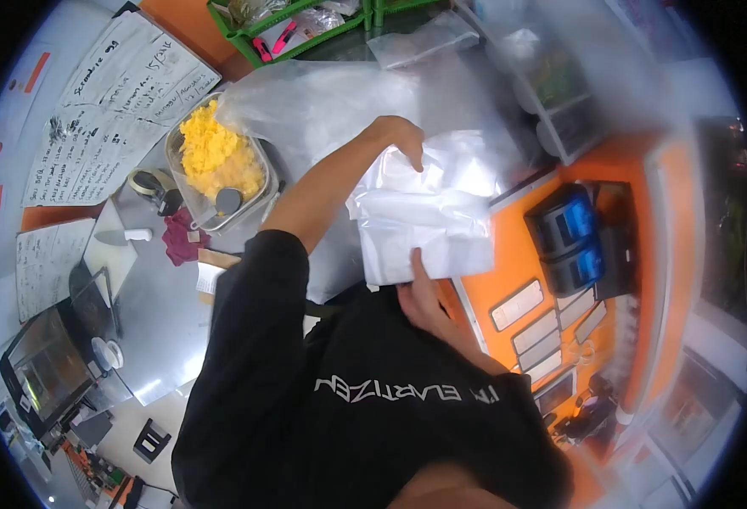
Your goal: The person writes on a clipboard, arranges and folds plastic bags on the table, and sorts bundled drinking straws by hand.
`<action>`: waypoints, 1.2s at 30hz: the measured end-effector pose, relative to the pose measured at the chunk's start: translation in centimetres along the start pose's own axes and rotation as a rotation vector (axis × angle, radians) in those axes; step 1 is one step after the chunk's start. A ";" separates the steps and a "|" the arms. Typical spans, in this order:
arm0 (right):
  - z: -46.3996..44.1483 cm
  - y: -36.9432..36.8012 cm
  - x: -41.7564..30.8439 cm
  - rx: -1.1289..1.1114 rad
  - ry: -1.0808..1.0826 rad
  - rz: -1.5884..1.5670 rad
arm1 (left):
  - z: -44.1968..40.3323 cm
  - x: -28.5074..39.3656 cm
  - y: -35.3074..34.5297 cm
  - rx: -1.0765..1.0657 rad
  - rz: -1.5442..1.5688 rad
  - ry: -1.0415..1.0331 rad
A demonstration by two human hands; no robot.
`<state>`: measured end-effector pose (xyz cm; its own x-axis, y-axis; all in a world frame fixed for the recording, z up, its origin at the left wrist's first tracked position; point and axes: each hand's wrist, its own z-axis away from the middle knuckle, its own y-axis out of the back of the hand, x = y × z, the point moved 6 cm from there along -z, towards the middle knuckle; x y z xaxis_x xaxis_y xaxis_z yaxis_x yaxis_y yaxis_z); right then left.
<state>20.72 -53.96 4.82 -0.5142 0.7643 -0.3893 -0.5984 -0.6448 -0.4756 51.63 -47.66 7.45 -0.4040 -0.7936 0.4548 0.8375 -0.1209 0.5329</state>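
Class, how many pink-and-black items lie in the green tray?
2: one item toward the left in the green tray, another item just to its right. Others may be hidden.

Left hand (401, 140) and right hand (422, 297) grip white plastic (429, 225); most fingers hidden. Green crate (259, 38) cut off by top edge. Clear bin (552, 89), upper right: contents blurred. Smaller handwriting on papers (106, 114) mostly illegible. Dark cup (228, 200) hides some yellow food (221, 157).

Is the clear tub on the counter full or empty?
Not empty: yellow food is heaped inside the clear tub. Whether it reaches the brim, I cannot tell.
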 end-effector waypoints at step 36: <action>1.8 -32.6 -34.6 -0.310 1.316 0.954 | 22.4 -7.5 1.7 1.954 1.457 -0.267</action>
<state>56.91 -59.36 35.18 0.3356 -0.2904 -0.8961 -0.1720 -0.9542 0.2448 47.89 -28.54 20.93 -0.2891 0.2334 0.9284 -0.5580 0.7469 -0.3616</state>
